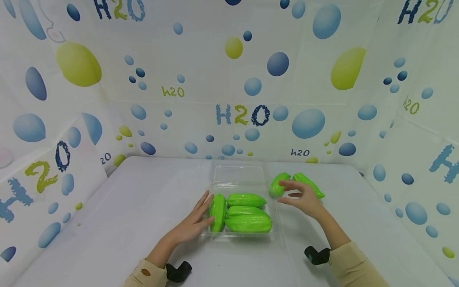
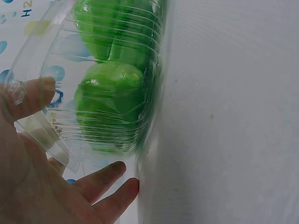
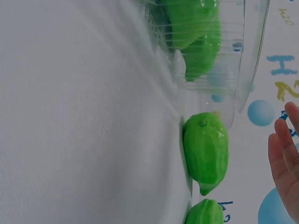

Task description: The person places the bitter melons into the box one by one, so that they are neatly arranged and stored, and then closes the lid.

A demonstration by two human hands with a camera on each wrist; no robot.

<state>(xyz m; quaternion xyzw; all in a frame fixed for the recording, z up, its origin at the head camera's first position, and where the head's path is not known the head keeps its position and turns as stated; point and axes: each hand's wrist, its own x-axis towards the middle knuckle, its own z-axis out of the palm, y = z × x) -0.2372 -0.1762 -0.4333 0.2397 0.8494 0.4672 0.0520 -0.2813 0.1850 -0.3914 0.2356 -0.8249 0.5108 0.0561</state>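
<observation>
Several glossy green, ridged fruits with tapered tips lie in a clear hinged plastic box (image 1: 241, 235). One fruit (image 1: 217, 213) stands lengthwise along the box's left side; others, such as the front fruit (image 1: 248, 224), lie crosswise. At the box's left rim, my left hand (image 1: 191, 224) rests with fingers spread and fairly straight. My right hand (image 1: 303, 199) hovers right of the box, thumb and fingers apart, holding nothing. Nearest to it is a loose green fruit (image 1: 277, 186), partly overlapped by its fingers in the head view. Another loose fruit (image 1: 308, 184) lies just beyond, partly behind the hand.
The box's clear lid (image 1: 238, 175) is folded back, away from me. A white cloth-like cover (image 1: 143, 191) spreads over the table. A patterned curtain (image 1: 201, 59) encloses the back and sides. Black wrist mounts (image 1: 317, 255) jut inward from both sleeves.
</observation>
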